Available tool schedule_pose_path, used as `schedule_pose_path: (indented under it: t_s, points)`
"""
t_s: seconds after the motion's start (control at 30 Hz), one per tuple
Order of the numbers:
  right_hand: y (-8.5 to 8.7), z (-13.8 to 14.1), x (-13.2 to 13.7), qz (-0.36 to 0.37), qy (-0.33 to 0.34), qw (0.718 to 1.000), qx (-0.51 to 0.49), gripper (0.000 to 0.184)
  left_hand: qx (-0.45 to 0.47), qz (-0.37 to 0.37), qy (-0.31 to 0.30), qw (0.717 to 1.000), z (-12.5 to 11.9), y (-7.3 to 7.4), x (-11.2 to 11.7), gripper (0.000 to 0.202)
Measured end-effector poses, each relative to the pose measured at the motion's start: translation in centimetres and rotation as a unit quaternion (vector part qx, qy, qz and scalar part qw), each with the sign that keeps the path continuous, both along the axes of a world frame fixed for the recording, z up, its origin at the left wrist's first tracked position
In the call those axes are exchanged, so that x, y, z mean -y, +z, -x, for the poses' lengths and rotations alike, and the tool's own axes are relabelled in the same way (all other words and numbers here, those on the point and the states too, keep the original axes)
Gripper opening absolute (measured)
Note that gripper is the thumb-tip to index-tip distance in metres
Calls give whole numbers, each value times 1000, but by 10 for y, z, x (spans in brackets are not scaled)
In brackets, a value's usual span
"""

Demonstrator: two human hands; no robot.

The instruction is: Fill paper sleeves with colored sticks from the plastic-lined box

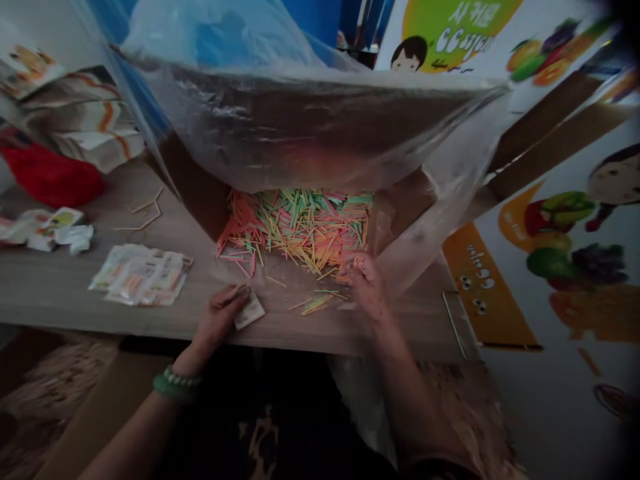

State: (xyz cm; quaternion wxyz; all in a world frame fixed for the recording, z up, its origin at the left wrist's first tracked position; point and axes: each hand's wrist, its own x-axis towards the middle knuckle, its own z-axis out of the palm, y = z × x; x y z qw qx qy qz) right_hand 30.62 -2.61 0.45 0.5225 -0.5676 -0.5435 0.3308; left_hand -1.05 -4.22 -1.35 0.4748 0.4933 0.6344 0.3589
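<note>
My left hand (227, 310) is closed on the edge of a small white packet (250, 309) at the table's front edge. My right hand (364, 277) is at the front right of a pile of thin colored sticks (300, 230), its fingers curled together. Blur hides what, if anything, is between those fingertips. The sticks, in green, yellow, pink and orange, spill from a plastic-lined cardboard box (200, 193) lying with its opening toward me. Several loose yellow and green sticks (317, 303) lie on the tabletop between my hands.
Flat filled packets (143, 275) are stacked left of my left hand. Farther left lie small white packs (50, 227) and a red bag (53, 177). Clear plastic film (425, 233) drapes over the box. Printed cartons (555, 247) stand on the right. A thin rod (454, 325) lies at the right edge.
</note>
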Motion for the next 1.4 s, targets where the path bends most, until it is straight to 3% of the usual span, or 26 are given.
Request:
schedule_pose_path:
  t_s: [0.07, 0.13, 0.2, 0.33, 0.57, 0.7, 0.93, 1.17, 1.3, 1.4]
  points:
    - [6, 26, 8, 33, 61, 983, -172, 16, 58, 7, -1, 998, -2, 2, -3, 29]
    - [4, 56, 11, 67, 98, 959, -257, 16, 111, 0, -15, 994, -2, 2, -3, 32]
    - [-5, 84, 7, 60, 94, 961, -253, 11, 145, -11, -36, 989, 1, 1, -2, 35]
    - [-27, 112, -9, 28, 61, 993, -92, 8, 173, -9, -61, 983, 14, 5, -2, 33]
    - [-35, 114, -16, 63, 28, 996, -55, 20, 231, 16, -130, 964, 25, 23, -18, 26]
    - [-31, 116, -12, 71, 12, 997, -30, 19, 251, 37, -168, 952, 21, 15, -28, 29]
    - [-29, 119, -6, 78, 1, 994, 72, 19, 287, 124, -144, 939, 15, 5, -38, 38]
    - [-10, 125, -6, 78, -29, 996, -29, 16, 272, 69, -158, 947, 16, 9, -34, 39]
    - [6, 127, -2, 88, 5, 995, -56, 15, 269, 13, -148, 951, 13, 13, -30, 37]
    - [9, 125, 3, 87, 27, 995, -51, 14, 282, 35, -138, 949, 10, 17, -30, 38]
